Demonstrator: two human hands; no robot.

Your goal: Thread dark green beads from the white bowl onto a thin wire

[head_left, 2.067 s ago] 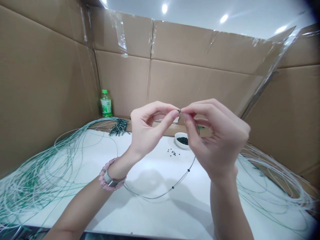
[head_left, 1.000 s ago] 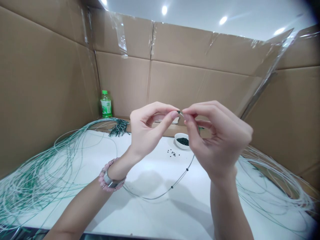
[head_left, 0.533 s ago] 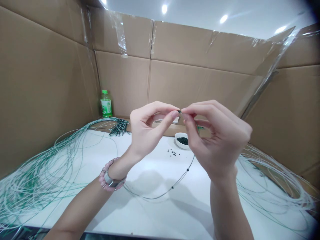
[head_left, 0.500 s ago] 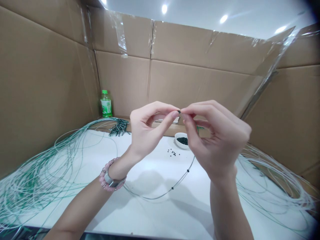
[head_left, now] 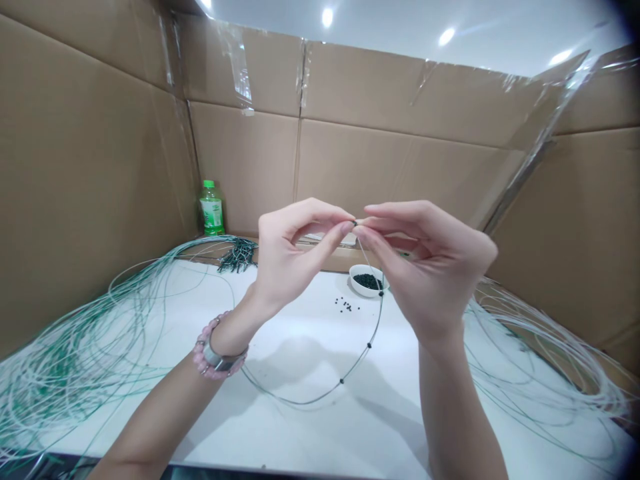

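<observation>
Brown cardboard walls (head_left: 400, 100), patched with clear tape, are set around a white tabletop (head_left: 280, 433), and ceiling lights (head_left: 327, 17) are seen above them. On the far left, a tangle of green and white cords (head_left: 75, 360) is spread along the tabletop, its strands bending toward a cluster of dark cord ends (head_left: 237, 255) at the back. Behind that cluster, a green-capped bottle (head_left: 213, 212) is stood upright near the corner. A pink beaded bracelet (head_left: 207, 331) and a metal bangle (head_left: 220, 362) are worn on the left wrist. The left hand (head_left: 283, 260) is raised above the tabletop, and a tiny dark bead (head_left: 355, 223) is pinched between thumb and index fingertips. Below it, loose black beads (head_left: 347, 306) are scattered just beside a white bowl (head_left: 357, 287) partly filled with more of the same (dark beads, too small to be told apart). A thin cord (head_left: 356, 364) is hung in a wide curve beneath the hands, with three dark beads spaced along it. By the right hand (head_left: 435, 280), thumb and fingertips are brought up against the pinched bead, the index held slightly apart above; what is gripped between them cannot be told. On the far right, pale coiled cords (head_left: 565, 353) are laid along the tabletop's edge
</observation>
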